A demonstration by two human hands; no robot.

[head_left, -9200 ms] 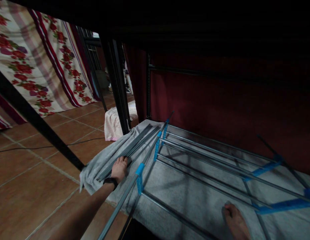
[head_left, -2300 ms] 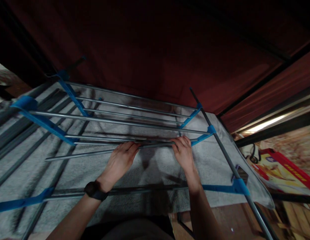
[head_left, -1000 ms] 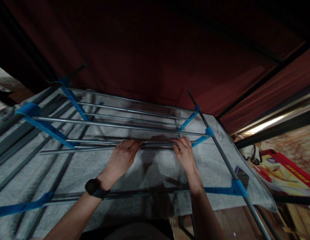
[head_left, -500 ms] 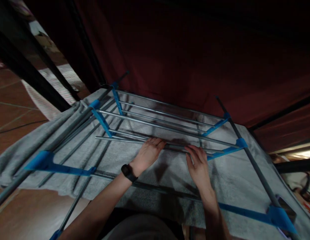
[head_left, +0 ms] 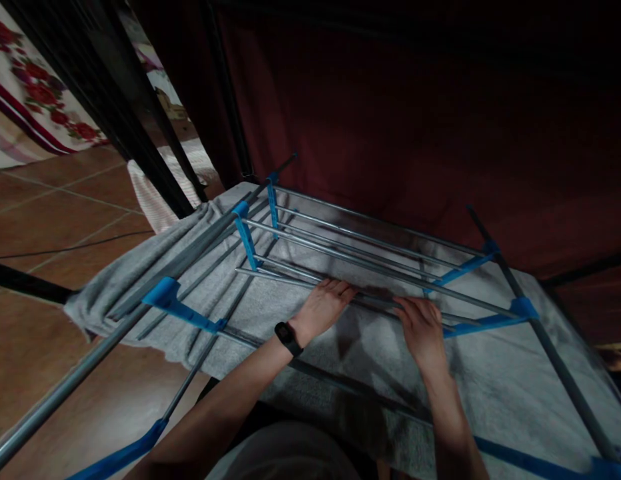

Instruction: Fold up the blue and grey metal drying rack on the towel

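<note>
From my end, the left hand (head_left: 326, 307) grasps a loose rod (head_left: 277, 278) along the middle tier of the rack (head_left: 247, 243); the right hand (head_left: 423, 327) bends over that tier's bars, grip unclear. Loose poles (head_left: 155, 275) lie beside the rack's left end, a grey blanket (head_left: 490, 373) beneath.

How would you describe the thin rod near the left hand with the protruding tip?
On the grey blanket is a metal frame with blue brackets. On its left, find the second bracket from the back; thin rods run from there to the left hand. Your rod pokes its tip past this bracket; its neighbours end there.
</note>
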